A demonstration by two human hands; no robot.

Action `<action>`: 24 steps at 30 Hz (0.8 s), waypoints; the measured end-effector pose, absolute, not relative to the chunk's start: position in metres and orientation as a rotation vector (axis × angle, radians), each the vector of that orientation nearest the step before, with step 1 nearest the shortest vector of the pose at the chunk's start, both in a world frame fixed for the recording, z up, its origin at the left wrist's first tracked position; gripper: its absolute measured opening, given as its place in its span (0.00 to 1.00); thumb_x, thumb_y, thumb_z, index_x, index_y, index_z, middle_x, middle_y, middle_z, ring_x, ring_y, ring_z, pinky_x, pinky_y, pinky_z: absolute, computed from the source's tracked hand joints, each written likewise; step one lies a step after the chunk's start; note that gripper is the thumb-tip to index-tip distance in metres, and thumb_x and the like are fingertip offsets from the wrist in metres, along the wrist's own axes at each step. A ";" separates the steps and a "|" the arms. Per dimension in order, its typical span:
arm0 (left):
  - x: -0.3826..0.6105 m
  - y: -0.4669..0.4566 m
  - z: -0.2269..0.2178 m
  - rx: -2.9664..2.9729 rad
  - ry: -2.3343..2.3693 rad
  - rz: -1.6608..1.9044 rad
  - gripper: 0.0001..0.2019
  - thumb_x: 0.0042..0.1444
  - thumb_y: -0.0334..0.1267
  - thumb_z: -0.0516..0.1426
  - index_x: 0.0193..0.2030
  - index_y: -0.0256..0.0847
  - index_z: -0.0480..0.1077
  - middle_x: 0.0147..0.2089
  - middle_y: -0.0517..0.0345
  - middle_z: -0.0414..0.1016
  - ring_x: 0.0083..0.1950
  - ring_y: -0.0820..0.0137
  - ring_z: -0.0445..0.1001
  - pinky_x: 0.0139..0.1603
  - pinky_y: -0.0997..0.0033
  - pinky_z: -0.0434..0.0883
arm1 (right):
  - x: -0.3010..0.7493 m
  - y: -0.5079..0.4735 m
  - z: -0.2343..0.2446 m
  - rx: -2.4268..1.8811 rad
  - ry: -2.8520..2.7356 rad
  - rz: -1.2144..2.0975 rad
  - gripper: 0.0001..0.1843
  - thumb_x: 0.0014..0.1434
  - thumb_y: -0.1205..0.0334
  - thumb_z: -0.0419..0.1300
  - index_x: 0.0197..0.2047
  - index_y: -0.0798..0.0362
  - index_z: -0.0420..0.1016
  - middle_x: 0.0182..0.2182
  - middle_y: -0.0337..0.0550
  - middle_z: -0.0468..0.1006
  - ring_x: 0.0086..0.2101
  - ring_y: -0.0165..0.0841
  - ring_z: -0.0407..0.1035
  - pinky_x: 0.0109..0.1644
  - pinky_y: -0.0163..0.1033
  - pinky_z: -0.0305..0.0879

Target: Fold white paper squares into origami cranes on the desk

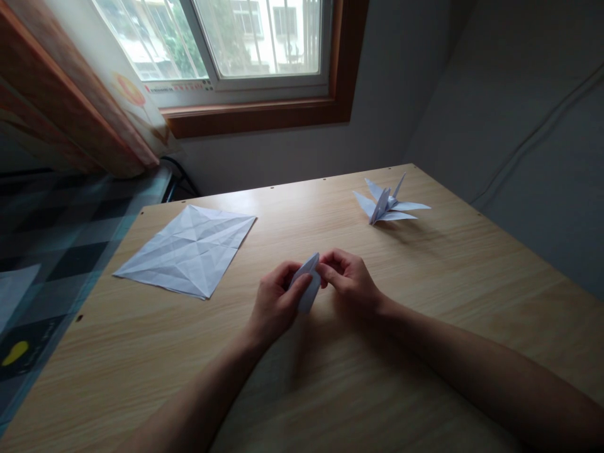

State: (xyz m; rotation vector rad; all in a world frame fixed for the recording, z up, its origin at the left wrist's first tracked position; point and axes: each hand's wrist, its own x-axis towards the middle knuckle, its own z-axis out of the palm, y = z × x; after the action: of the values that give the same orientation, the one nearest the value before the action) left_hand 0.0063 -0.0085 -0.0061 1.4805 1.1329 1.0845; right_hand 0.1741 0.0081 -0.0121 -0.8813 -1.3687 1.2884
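A narrow folded piece of white paper is held between both hands over the middle of the wooden table. My left hand curls around its lower left side, fingers closed on it. The fingers of my right hand pinch the paper's upper tip. A creased, unfolded square sheet of white paper lies flat on the table to the left. A finished white paper crane stands at the far right of the table, apart from both hands.
The table's far edge meets a grey wall under a wood-framed window. A curtain hangs at the upper left. A checkered bed cover lies left of the table. The right wall stands close to the table's right edge.
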 end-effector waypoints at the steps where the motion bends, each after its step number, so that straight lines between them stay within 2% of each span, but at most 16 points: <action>1: 0.006 -0.008 -0.007 1.500 1.156 1.086 0.10 0.57 0.44 0.60 0.37 0.38 0.73 0.28 0.60 0.75 0.27 0.74 0.68 0.27 0.76 0.64 | 0.174 0.009 -0.012 -0.871 -1.336 1.308 0.15 0.54 0.51 0.65 0.30 0.53 0.70 0.22 0.36 0.72 0.23 0.28 0.67 0.29 0.35 0.66; 5: 0.005 -0.008 -0.012 1.606 1.187 1.050 0.10 0.58 0.44 0.60 0.33 0.38 0.74 0.27 0.60 0.74 0.28 0.73 0.69 0.29 0.75 0.65 | 0.172 0.008 -0.014 -0.842 -1.298 1.365 0.15 0.49 0.53 0.69 0.30 0.52 0.70 0.23 0.35 0.72 0.24 0.28 0.67 0.29 0.35 0.66; 8: 0.005 -0.007 -0.014 1.613 1.249 1.182 0.08 0.55 0.41 0.61 0.36 0.39 0.71 0.30 0.61 0.73 0.30 0.73 0.69 0.31 0.74 0.66 | 0.172 0.006 -0.016 -0.912 -1.309 1.266 0.13 0.52 0.55 0.66 0.27 0.52 0.67 0.21 0.35 0.71 0.23 0.29 0.67 0.27 0.35 0.65; 12: 0.006 -0.008 -0.010 1.786 1.361 1.513 0.10 0.51 0.37 0.64 0.34 0.41 0.66 0.32 0.62 0.68 0.33 0.72 0.67 0.35 0.72 0.65 | 0.174 0.003 -0.017 -1.054 -1.302 0.850 0.12 0.56 0.59 0.63 0.27 0.51 0.65 0.21 0.34 0.68 0.23 0.28 0.65 0.27 0.35 0.63; 17: 0.005 -0.010 -0.004 2.087 0.972 1.259 0.08 0.55 0.40 0.62 0.34 0.41 0.67 0.34 0.59 0.71 0.36 0.70 0.68 0.38 0.71 0.66 | 0.173 -0.005 -0.014 -0.866 -1.605 0.390 0.08 0.57 0.68 0.60 0.30 0.50 0.65 0.28 0.38 0.71 0.29 0.31 0.67 0.33 0.37 0.65; 19: 0.004 -0.009 -0.003 2.051 0.889 1.179 0.11 0.55 0.44 0.62 0.34 0.41 0.68 0.35 0.58 0.72 0.36 0.69 0.70 0.39 0.69 0.67 | 0.172 -0.007 -0.012 -0.743 -1.729 0.403 0.06 0.57 0.68 0.60 0.33 0.49 0.65 0.31 0.40 0.72 0.32 0.33 0.69 0.35 0.39 0.67; 24: 0.001 -0.005 -0.005 1.886 0.885 1.116 0.18 0.54 0.55 0.61 0.32 0.40 0.69 0.36 0.54 0.73 0.39 0.64 0.72 0.43 0.65 0.68 | 0.174 -0.005 -0.008 -0.607 -1.805 0.665 0.08 0.55 0.61 0.62 0.35 0.49 0.65 0.34 0.43 0.70 0.35 0.35 0.67 0.39 0.42 0.67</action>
State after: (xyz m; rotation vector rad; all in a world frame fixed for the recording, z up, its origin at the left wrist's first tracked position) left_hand 0.0008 -0.0050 -0.0052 1.8859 0.8853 1.1156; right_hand 0.1735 -0.0045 -0.0076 -0.6074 -1.8053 0.6651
